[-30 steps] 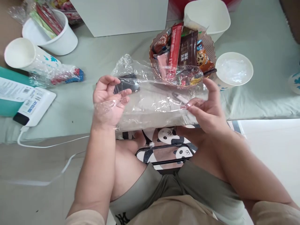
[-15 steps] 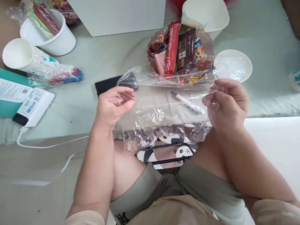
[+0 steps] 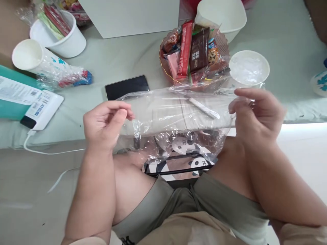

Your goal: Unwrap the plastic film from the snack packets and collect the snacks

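Note:
A clear plastic sheet (image 3: 176, 115) is stretched flat between my two hands, above my lap and the table's front edge. My left hand (image 3: 104, 124) pinches its left end with thumb and fingers closed. My right hand (image 3: 255, 114) pinches the right end the same way. Through the sheet a white pen (image 3: 204, 109) lies on the grey-green table cover (image 3: 122, 61). A black phone (image 3: 127, 87) lies just beyond my left hand.
A shallow dish of wrapped snack bars (image 3: 194, 54) stands behind the sheet, with a white paper bowl (image 3: 249, 69) to its right and a tall white tub (image 3: 222, 15) behind. At left are paper cups (image 3: 28, 56), a white power bank (image 3: 42, 110) and its cable. A panda-print bag (image 3: 184, 160) sits between my knees.
The crumpled sheet has been pulled out wide and taut. My hands moved apart, the left one going left. The phone, earlier under the plastic, now lies uncovered.

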{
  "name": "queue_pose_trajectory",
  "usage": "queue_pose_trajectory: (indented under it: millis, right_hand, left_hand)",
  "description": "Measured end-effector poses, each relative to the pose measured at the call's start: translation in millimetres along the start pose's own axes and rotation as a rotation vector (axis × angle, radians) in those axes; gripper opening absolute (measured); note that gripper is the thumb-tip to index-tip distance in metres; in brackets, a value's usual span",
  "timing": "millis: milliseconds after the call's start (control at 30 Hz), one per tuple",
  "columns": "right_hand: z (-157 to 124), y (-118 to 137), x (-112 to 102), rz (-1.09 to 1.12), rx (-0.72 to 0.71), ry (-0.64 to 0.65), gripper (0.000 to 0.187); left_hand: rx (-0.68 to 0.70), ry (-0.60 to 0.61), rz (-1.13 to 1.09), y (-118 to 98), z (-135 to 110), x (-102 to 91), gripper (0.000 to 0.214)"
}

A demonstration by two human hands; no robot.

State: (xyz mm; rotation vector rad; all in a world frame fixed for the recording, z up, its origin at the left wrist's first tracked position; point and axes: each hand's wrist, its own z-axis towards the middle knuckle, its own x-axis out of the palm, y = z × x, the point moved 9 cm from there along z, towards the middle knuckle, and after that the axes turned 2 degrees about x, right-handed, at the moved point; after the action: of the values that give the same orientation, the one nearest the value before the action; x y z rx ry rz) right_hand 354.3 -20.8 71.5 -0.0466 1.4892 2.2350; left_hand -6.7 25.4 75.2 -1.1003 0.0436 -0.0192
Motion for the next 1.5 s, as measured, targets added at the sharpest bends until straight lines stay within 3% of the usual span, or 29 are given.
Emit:
queue_pose_trajectory:
  millis: [100, 167, 300, 400, 433, 567, 667, 833, 900, 1000, 1100, 1200, 1333, 1400, 1500]
  right_hand:
    - [-3, 13, 1, -0.053, -0.069, 0.081, 0.031]
    - [-1, 14, 4, -0.113, -0.06, 0.131, 0.041]
    - [3, 19, -3, -0.362, -0.153, 0.028, 0.012]
    - [1, 29, -6, -0.427, -0.27, -0.038, 0.005]
    - [-1, 32, -6, -0.416, -0.287, -0.036, 0.007]
    - [-5, 34, 1, -0.206, -0.221, 0.101, 0.025]
    - [-7, 21, 3, -0.07, -0.032, 0.15, 0.029]
    - [-7, -11, 2, 0.062, 0.262, 0.141, 0.009]
    - [-5, -21, 0, 0.039, 0.334, 0.143, 0.014]
    - [2, -27, -15, -0.051, 0.334, 0.013, 0.023]
    - [8, -16, -11, 0.004, 0.159, -0.033, 0.012]
    - [6, -3, 36, 0.172, 0.016, 0.27, 0.03]
    - [-12, 5, 106, 0.326, 0.078, 0.729, 0.061]
    - [-30, 7, 132, 0.384, 0.197, 0.98, 0.069]
    - [-58, 11, 144, 0.413, 0.346, 1.223, 0.061]
  left_hand:
    - [0.043, 0.074, -0.049, -7, 3, 8.9, 0.046]
    - [0.054, 0.095, 0.088, -9, 4, 11.2, 0.057]
    - [0.191, 0.021, 0.524, -20, 3, 3.9, 0.025]
    - [0.29, -0.05, 0.575, -30, 0, -4.2, 0.005]
    - [0.274, -0.067, 0.528, -30, -1, -7.3, 0.008]
    - [0.031, -0.046, 0.105, -16, 0, -3.7, 0.024]
    - [-0.143, -0.078, -0.112, -4, -1, 6.4, 0.033]
    - [-0.348, -0.198, -0.078, 19, -1, 3.7, 0.047]
    - [-0.399, -0.242, -0.036, 27, -1, -3.9, 0.045]
    - [-0.49, -0.217, -0.042, 39, -4, -7.2, 0.047]
    - [-0.582, -0.023, -0.145, 44, -7, 12.8, 0.052]
    - [-0.689, 0.294, -0.285, 35, -17, 52.9, 0.05]
    - [-0.779, 0.622, -0.435, 12, -36, 98.2, 0.044]
    - [-0.797, 0.673, -0.438, 9, -41, 107.2, 0.045]
    - [-0.741, 0.558, -0.336, 19, -32, 98.6, 0.048]
